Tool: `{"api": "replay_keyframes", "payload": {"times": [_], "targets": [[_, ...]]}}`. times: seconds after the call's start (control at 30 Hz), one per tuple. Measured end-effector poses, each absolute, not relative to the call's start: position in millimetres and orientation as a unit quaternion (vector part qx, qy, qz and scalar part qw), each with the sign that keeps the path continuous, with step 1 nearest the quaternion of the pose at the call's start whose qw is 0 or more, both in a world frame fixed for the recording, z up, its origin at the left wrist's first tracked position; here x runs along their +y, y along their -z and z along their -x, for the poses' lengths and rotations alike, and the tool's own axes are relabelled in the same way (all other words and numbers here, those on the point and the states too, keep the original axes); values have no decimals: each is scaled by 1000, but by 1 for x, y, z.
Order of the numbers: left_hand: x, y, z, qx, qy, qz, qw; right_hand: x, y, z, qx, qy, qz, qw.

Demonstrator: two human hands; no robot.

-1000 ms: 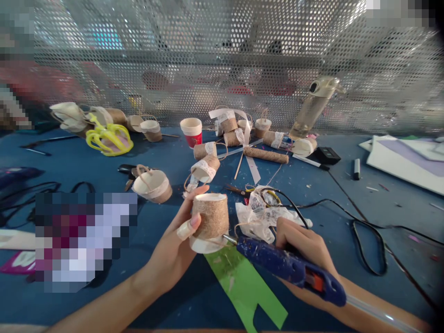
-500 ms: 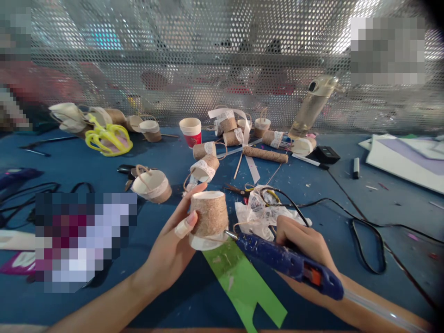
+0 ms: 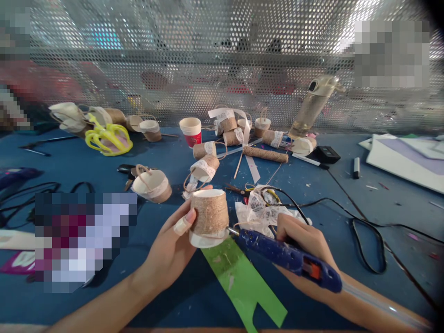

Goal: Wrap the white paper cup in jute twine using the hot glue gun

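My left hand [image 3: 178, 236] grips a paper cup [image 3: 209, 213] wrapped in brown twine, its thumb with a light bandage pressed on the near side. A white band of the cup shows below the twine. In my right hand [image 3: 301, 233] is a blue hot glue gun [image 3: 289, 254], a clear glue stick coming out of its back. Its metal nozzle sits at the cup's lower right edge, where a bit of twine shows. Under the cup lies a green strip [image 3: 249, 286] with a notched end. Crumpled white lace [image 3: 258, 210] lies just behind the nozzle.
Several twine-wrapped cups, one with a handle [image 3: 152, 185], stand or lie across the blue table. Behind them are a red-and-white cup [image 3: 190, 132], a twine roll [image 3: 265, 154], a bottle [image 3: 314, 106] and a perforated metal screen [image 3: 194, 60]. A black cord [image 3: 347, 215] runs right; scissors [image 3: 237, 189] lie near the lace.
The cup has shifted up very slightly in my left hand. The glue gun's nozzle has moved a little to the right and up along the cup's edge.
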State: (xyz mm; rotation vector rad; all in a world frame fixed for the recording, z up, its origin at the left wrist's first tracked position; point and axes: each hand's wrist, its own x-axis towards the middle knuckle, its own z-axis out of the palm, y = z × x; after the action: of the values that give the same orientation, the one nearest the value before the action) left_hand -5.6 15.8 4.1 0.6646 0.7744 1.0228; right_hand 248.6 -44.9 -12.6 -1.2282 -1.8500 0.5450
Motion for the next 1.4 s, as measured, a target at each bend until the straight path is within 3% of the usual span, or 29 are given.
{"api": "replay_keyframes", "payload": {"times": [1.07,1.4], "targets": [[18,6,9,244,-442,-297,811,-48,8,-246,-733,-244,487,407],[20,1,8,284,-443,-280,803,-44,7,-247,-736,-235,476,421]]}}
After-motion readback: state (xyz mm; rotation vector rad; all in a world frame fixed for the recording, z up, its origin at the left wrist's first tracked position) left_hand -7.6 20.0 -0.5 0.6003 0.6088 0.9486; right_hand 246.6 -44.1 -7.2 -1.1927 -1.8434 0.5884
